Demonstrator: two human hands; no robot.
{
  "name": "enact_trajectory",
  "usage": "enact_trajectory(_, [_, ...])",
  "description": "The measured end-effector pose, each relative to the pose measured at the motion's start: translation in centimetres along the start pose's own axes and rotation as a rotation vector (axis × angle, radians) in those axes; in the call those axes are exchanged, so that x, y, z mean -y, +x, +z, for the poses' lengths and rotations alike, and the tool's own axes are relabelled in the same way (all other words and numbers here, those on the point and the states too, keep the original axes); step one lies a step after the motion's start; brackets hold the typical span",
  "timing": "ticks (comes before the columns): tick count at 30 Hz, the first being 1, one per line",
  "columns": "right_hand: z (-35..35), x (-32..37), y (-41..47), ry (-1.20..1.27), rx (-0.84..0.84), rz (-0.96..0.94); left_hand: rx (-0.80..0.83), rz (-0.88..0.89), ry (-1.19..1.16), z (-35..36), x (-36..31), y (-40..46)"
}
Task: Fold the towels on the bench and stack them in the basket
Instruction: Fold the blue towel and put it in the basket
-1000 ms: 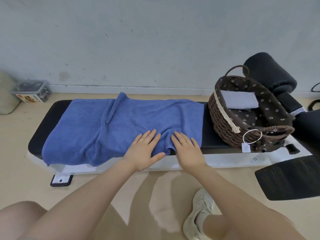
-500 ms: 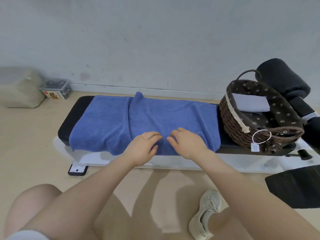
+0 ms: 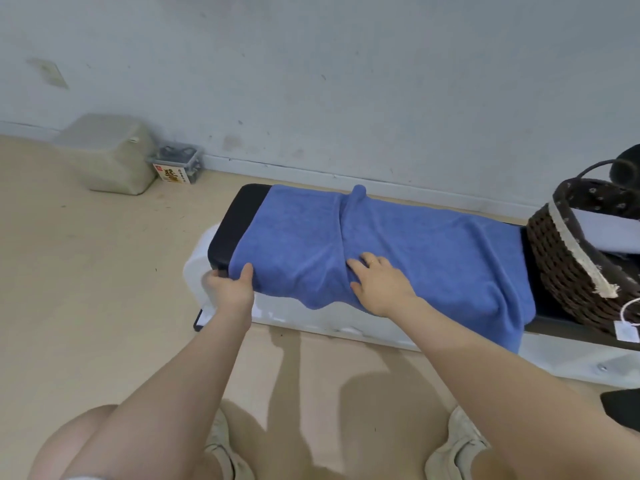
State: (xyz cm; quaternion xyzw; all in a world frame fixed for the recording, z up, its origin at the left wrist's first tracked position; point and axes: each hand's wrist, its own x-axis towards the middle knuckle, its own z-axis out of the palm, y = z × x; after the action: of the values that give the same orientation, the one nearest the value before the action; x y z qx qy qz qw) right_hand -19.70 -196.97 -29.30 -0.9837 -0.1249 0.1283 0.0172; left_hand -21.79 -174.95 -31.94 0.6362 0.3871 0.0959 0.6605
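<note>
A blue towel (image 3: 415,251) lies spread along the black padded bench (image 3: 239,216), with a raised crease running across its middle. My left hand (image 3: 230,287) pinches the towel's near left corner at the bench edge, thumb on top. My right hand (image 3: 381,282) rests flat on the towel beside the crease, fingers straight. At the bench's right end stands a dark woven basket (image 3: 568,268) with a folded pale towel (image 3: 609,233) inside it.
A beige sack (image 3: 107,154) and a small clear box (image 3: 178,166) sit on the floor by the wall at the left. The bench's white base (image 3: 346,323) runs under the pad. My knees and shoes show at the bottom. A black object (image 3: 627,164) lies behind the basket.
My left hand slid left from the towel's middle to its near left corner and took hold of it. My right hand flattened on the towel. The view turned left.
</note>
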Motion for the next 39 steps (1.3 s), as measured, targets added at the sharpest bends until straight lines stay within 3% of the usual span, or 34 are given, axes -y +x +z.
enact_trajectory(6, [1.1,1.9,0.1,-0.13,0.038,0.067,0.221,-0.073,0.196,-1.8,-0.3,1.7])
enact_trajectory(11, [2.0,2.2,-0.2,-0.114,0.139,0.106,-0.074,0.071,0.08,-4.3,0.3,3.5])
enact_trajectory(13, [1.8,1.8,-0.6,-0.047,0.141,0.088,-0.097,0.092,-0.002,-4.4,0.0,3.1])
enact_trajectory(18, [1.0,-0.1,-2.5,0.203,-0.132,0.068,0.171,0.329,0.036,0.0,-1.6,-1.1])
enact_trajectory(23, [1.6,-5.7,-5.9,0.346,-0.345,0.319,0.403,0.415,0.143,6.0,-2.0,-5.5])
enact_trajectory(27, [2.4,-11.2,-8.5,0.755,-0.606,0.789,0.508,0.499,0.222,10.1,-0.9,-8.6])
enact_trajectory(29, [3.4,-14.2,-9.3,1.031,-0.634,1.041,0.546,0.517,0.247,11.5,-0.3,-10.2])
enact_trajectory(31, [4.9,-16.5,-9.8,1.188,-0.515,1.197,0.567,0.528,0.263,12.6,0.4,-11.3])
enact_trajectory(33, [6.1,-17.7,-9.8,1.298,-0.42,1.204,0.583,0.531,0.275,13.4,0.9,-12.2])
enact_trajectory(39, [5.1,-18.1,-10.1,1.515,-0.456,1.081,0.688,0.552,0.335,15.4,1.7,-14.4])
